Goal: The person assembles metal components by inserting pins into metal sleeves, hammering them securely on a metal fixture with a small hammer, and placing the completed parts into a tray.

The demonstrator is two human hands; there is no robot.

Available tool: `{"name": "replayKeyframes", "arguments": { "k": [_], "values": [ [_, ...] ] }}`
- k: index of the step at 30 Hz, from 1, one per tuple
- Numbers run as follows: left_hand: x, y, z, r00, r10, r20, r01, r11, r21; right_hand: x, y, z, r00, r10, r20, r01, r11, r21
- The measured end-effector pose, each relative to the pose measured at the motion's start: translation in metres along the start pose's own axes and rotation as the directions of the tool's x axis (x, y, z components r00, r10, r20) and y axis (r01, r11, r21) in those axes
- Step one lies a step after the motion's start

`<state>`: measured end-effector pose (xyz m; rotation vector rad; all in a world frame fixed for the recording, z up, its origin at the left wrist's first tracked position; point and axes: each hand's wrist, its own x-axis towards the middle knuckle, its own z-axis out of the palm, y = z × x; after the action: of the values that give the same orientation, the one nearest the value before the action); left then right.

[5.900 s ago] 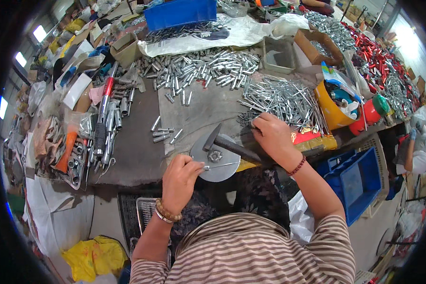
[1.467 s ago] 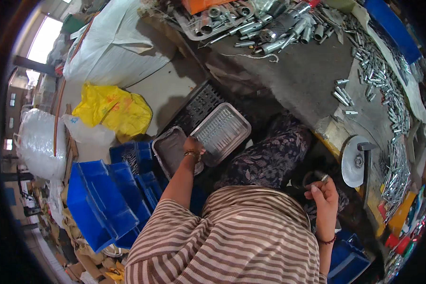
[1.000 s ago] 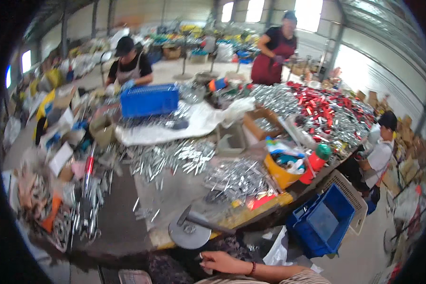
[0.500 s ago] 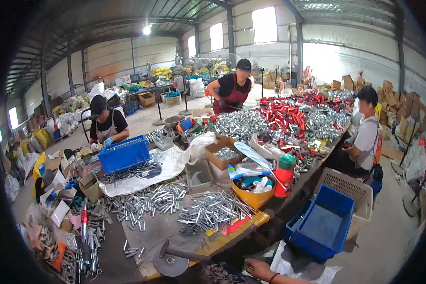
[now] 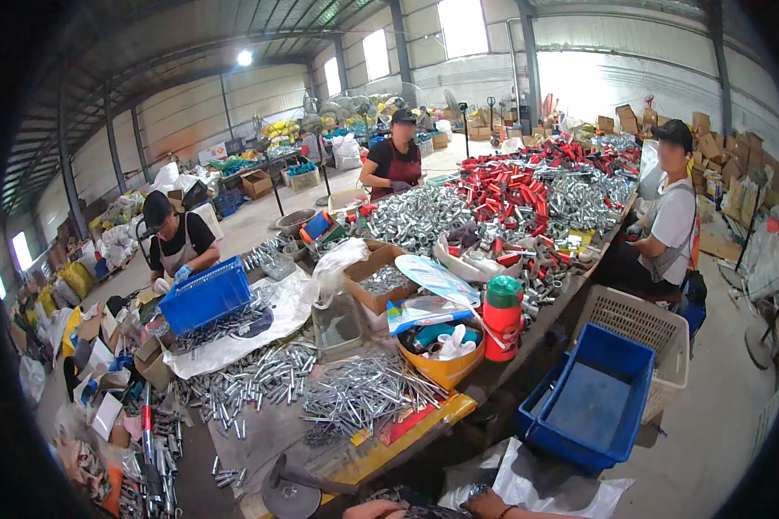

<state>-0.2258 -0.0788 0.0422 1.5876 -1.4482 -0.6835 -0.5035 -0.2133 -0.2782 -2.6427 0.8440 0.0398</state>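
Observation:
At the lower edge, my right hand (image 5: 488, 504), with a band at its wrist, is curled beside a white plastic sack (image 5: 541, 486). Small greyish bits show at its fingertips, too small to name. Only the top of my left hand (image 5: 375, 510) comes into view, cut off by the frame edge, its fingers hidden. A hammer (image 5: 310, 481) lies on the bench left of it, its head over a round metal disc (image 5: 290, 499). Beyond them is a heap of thin metal rods (image 5: 368, 398), with thicker metal sleeves (image 5: 264, 381) to its left.
A yellow tub (image 5: 446, 368) and a red jug with a green lid (image 5: 502, 320) stand near the bench edge. Blue crates (image 5: 593, 394) sit at right against a beige basket (image 5: 666, 346). Three co-workers (image 5: 398, 160) are around the tables, near a heap of red-and-silver parts (image 5: 511, 195).
My view has shifted a little. My left hand has come in at the lower edge, and my right hand sits lower, by the sack. The co-worker at the back has moved down toward the parts.

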Motion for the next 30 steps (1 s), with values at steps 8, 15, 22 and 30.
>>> {"name": "replayKeyframes", "arguments": {
  "k": [8,15,22,30],
  "values": [
    [0.078,-0.020,0.070,0.868,0.286,0.406,-0.326,0.945,0.032,-0.014,0.019,0.061,0.993,-0.066,-0.102,0.068,0.998,0.012],
    [0.108,-0.044,0.132,0.688,0.090,0.720,-0.301,0.938,0.170,-0.031,-0.009,-0.001,0.988,0.014,0.156,0.007,0.990,-0.138],
    [0.086,-0.085,0.225,0.575,-0.064,0.815,-0.472,0.788,0.395,-0.042,-0.012,-0.015,0.990,0.141,-0.008,-0.141,0.988,-0.056],
    [0.066,-0.107,0.250,0.738,0.093,0.668,-0.131,0.991,0.007,-0.069,-0.010,-0.020,0.981,0.192,-0.024,-0.192,0.981,0.009]
  ]
}}
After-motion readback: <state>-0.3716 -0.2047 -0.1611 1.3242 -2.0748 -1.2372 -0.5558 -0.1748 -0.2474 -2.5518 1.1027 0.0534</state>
